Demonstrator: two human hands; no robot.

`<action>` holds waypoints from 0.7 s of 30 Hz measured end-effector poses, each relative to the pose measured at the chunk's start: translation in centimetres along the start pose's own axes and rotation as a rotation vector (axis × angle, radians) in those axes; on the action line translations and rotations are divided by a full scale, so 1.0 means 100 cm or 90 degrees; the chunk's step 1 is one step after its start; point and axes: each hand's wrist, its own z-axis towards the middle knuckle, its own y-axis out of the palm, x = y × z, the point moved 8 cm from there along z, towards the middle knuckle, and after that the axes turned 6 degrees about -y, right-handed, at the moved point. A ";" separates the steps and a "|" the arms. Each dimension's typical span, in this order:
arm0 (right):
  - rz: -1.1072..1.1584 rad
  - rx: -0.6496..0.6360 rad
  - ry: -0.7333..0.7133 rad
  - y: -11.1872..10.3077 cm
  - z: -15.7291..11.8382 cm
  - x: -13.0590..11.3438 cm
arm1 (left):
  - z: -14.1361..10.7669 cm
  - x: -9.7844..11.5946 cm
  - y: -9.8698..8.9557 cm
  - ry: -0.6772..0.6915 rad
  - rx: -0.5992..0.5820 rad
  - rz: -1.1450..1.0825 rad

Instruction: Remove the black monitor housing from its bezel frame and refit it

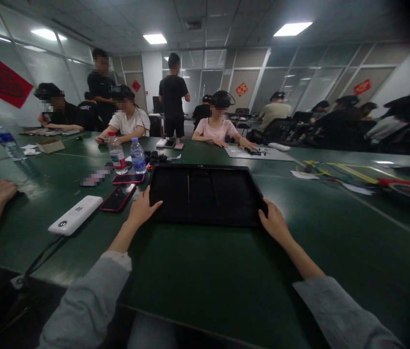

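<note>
Head view: black tray (202,208) held at both ends

Left hand (141,208) and right hand (275,222) grip opposite sides, near the middle of the tabletop (208,266); resting or slightly raised, cannot tell. Fingers partly curled, tray edges between them and the thumbs; opposed hold presumably keeps it steady. Inside: two thin strips (189,189), fixed or loose unclear. Nearby, red-capped bottle (118,157) and blue-capped bottle (138,159); fill levels uncertain.

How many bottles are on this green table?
3: one bottle far left, a red-capped bottle beyond the phones, a blue-capped bottle just right of it; others may be hidden.
</note>
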 end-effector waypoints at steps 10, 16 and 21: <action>0.000 0.005 -0.006 -0.001 0.001 -0.001 | 0.002 -0.003 0.003 0.010 0.014 0.005; 0.019 0.009 0.006 -0.002 0.001 -0.002 | 0.001 -0.002 0.002 0.012 0.013 -0.009; 0.023 0.018 0.003 -0.004 0.000 -0.003 | 0.001 -0.002 0.001 0.013 0.019 -0.025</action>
